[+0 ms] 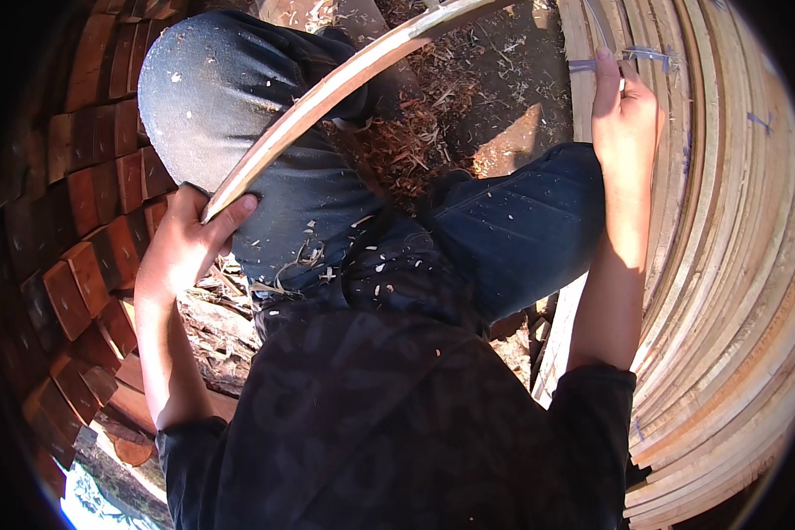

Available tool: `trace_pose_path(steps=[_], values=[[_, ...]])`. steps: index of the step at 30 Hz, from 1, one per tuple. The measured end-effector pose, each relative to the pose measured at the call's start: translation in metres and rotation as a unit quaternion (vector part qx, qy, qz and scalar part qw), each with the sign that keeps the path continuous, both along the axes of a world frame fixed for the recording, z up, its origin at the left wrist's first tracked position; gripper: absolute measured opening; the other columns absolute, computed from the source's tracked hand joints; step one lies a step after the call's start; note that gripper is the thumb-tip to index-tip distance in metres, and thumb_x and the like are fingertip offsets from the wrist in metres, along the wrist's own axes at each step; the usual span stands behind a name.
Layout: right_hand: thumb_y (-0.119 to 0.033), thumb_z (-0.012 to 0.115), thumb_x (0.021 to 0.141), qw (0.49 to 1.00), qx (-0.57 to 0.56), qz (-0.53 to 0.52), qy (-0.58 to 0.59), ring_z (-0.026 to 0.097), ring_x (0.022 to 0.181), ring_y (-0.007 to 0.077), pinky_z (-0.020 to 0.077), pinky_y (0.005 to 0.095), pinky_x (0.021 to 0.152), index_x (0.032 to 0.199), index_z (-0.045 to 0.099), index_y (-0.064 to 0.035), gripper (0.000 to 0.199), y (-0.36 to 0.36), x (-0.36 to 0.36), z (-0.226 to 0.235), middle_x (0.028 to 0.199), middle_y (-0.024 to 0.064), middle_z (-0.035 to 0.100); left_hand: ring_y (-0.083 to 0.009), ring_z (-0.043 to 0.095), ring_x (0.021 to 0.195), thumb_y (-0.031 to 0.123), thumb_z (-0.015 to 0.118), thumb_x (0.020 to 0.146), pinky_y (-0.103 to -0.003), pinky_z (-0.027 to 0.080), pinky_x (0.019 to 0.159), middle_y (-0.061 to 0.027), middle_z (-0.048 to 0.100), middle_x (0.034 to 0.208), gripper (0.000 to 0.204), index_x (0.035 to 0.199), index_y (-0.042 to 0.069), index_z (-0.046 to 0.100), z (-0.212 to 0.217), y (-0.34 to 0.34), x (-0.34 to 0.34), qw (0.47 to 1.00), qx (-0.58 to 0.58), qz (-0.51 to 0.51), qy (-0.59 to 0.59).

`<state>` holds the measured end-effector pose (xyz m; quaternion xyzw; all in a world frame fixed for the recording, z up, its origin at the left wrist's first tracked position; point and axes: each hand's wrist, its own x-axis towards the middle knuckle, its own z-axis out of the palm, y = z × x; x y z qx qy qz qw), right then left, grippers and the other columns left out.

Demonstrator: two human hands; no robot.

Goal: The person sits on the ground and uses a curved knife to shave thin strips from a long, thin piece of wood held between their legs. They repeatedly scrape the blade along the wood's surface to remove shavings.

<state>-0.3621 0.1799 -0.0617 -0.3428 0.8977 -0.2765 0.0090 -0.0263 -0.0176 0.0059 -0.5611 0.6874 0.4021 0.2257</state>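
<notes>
a left hand (185, 238) grips 1 end of a curved wood strip (314, 106), its thumb laid along the near tip and its other fingers curled beneath, pinching the wood between them. the strip is above the left leg of a person in blue jeans (512, 221) and a black shirt (371, 415), arching up and to the right until it leaves the frame at the top, its pale face catching the sun beside a darker brown edge.

at upper right, the right hand (627, 110) is raised over a stack of long pale planks (724, 265), 1 finger extended and the others bent. a thin strip (599, 25) reaches its fingertips; whether they pinch it, the picture cannot tell. blue-purple marks (649, 55) streak the planks just beside the hand.

the 2 legs are bent and set apart, with pale shavings (309, 256) scattered over the lap. between and beyond the knees, reddish chips (406, 150) lie heaped on the dark ground (530, 53). at left, reddish-brown blocks (84, 274) stand stacked in rows, partly in shadow.
</notes>
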Motion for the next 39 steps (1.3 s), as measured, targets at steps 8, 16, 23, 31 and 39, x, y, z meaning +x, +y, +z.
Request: trace_pose_path(steps=[8,16,23,31,39], values=[[-0.044,0.065,0.081,0.984,-0.047,0.161,-0.06,0.056,0.045,0.0294,0.0422,0.0382,0.041,0.062,0.048,-0.009,0.043,-0.052,0.119,0.005,0.049,0.0099,0.052,-0.0093,0.051,0.054,0.044,0.072,0.077,-0.024,0.04,0.049,-0.0036,0.054,0.061,0.052,0.085,-0.004,0.055,-0.004,-0.009,0.008,0.998,0.049,0.032,0.017],[-0.039,0.065,0.083,0.996,-0.022,0.078,0.027,0.048,0.042,0.031,0.0361,0.0368,0.039,0.06,0.048,-0.0057,0.044,-0.03,0.05,-0.006,0.046,0.0091,0.046,-0.0081,0.047,0.054,0.038,0.068,0.083,-0.024,0.037,0.049,-0.001,0.051,0.06,0.042,0.085,-0.003,0.056,0.0,-0.007,0.005,0.999,0.043,-0.004,0.008],[-0.042,0.064,0.083,0.994,-0.019,0.1,-0.028,0.05,0.043,0.0323,0.0396,0.038,0.041,0.06,0.05,-0.007,0.044,-0.035,0.08,0.002,0.045,0.009,0.048,-0.0093,0.051,0.053,0.043,0.072,0.078,-0.023,0.041,0.048,-0.0044,0.053,0.059,0.053,0.082,-0.007,0.054,0.001,0.0,-0.003,0.999,0.007,0.025,0.044],[-0.048,0.055,0.088,0.998,-0.002,-0.039,-0.047,0.06,0.052,0.0321,0.045,0.0405,0.048,0.063,0.055,-0.0031,0.051,-0.023,0.011,-0.01,0.05,0.0137,0.055,-0.0074,0.048,0.051,0.041,0.072,0.079,-0.022,0.039,0.046,-0.0024,0.052,0.059,0.049,0.083,-0.003,0.052,-0.003,-0.004,0.012,0.997,0.036,0.055,0.029],[-0.04,0.059,0.088,0.997,-0.016,-0.049,-0.05,0.044,0.043,0.0271,0.0404,0.0336,0.047,0.067,0.055,0.0007,0.046,-0.004,0.009,-0.011,0.049,0.0133,0.048,-0.0064,0.046,0.048,0.035,0.072,0.08,-0.022,0.037,0.043,-0.0018,0.051,0.059,0.047,0.088,-0.004,0.047,-0.006,-0.007,0.012,0.997,0.051,0.054,0.038]])
